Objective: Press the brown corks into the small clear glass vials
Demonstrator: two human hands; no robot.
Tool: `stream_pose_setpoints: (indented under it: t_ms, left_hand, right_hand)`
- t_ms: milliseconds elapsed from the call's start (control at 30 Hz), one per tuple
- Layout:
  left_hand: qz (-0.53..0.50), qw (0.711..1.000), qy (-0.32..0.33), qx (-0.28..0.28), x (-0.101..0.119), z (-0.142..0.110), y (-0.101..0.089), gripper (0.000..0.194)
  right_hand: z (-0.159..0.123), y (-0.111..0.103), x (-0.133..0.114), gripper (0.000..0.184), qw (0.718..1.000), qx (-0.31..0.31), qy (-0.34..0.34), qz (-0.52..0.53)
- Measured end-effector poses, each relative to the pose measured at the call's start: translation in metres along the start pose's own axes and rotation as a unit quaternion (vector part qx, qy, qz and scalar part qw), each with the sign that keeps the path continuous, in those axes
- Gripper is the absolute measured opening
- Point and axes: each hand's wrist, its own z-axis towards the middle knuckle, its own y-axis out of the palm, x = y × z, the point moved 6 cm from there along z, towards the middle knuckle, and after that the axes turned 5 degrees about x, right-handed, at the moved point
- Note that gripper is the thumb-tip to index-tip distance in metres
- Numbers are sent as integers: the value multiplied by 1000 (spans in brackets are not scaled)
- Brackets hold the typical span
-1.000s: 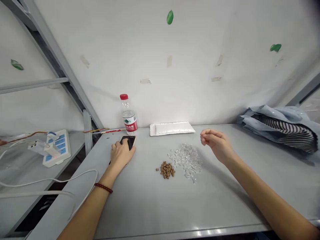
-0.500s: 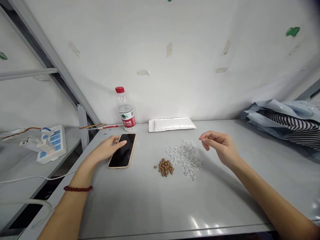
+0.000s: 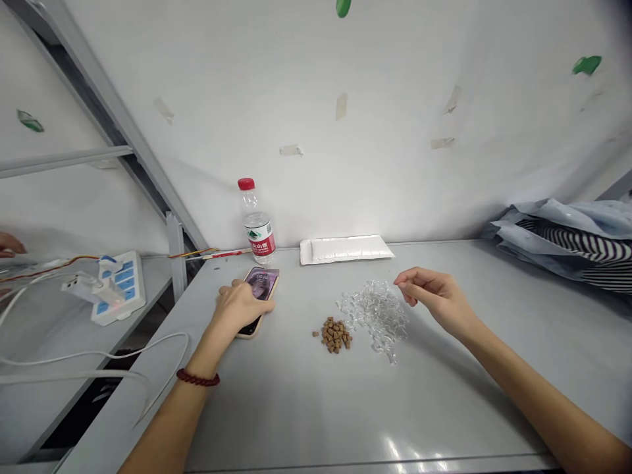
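My left hand (image 3: 241, 306) lies over a phone (image 3: 261, 286) on the table, thumb at its right edge and fingers curled at its left. The lock screen is lit and shows a clock; the hand covers much of it. My right hand (image 3: 428, 295) hovers at the right of a pile of small clear plastic pieces (image 3: 380, 313), fingers curled and thumb against the index fingertip. Whatever may be in that pinch is too small to see. Left of the clear pile sits a heap of small brown chunks (image 3: 336, 335), with one chunk lying apart.
A red-capped water bottle (image 3: 259, 230) and a flat white packet (image 3: 346, 249) are along the wall. Bluish bags with striped cloth (image 3: 587, 240) lie at the right. A power strip (image 3: 121, 289) with white cables is on the left surface. Another person's hand (image 3: 10, 245) shows at far left.
My left hand has moved over the phone from its left side, and the dark screen has lit up. My right hand keeps its place. Another person's hand has appeared at far left.
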Motion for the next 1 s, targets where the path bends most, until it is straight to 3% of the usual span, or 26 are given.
stream_pose_setpoints:
  t_ms: [100, 300, 533, 733, 900, 1000]
  left_hand:
    - [-52, 997, -8, 49, 2, -1, -11, 61]
    - [-185, 958, -15, 218, 30, 2, -31, 80]
    - [-298, 909, -18, 290, 46, 33, -9, 90]
    - [-380, 881, 4, 283, 31, 37, 3, 85]
    - [-462, 865, 48, 191, 3, 47, 5, 78]
    - [-513, 844, 85, 133, -3, 59, 10, 63]
  right_hand:
    - [1, -1, -1, 14, 1000, 6, 0, -5]
    - [0, -2, -4, 17, 1000, 13, -12, -22]
    - [-4, 0, -6, 20, 999, 1, -18, -39]
    - [-6, -1, -8, 18, 998, 6, -44, -49]
    - [-9, -3, -12, 18, 996, 65, -47, -37]
    - [-10, -5, -12, 17, 995, 84, -39, -29]
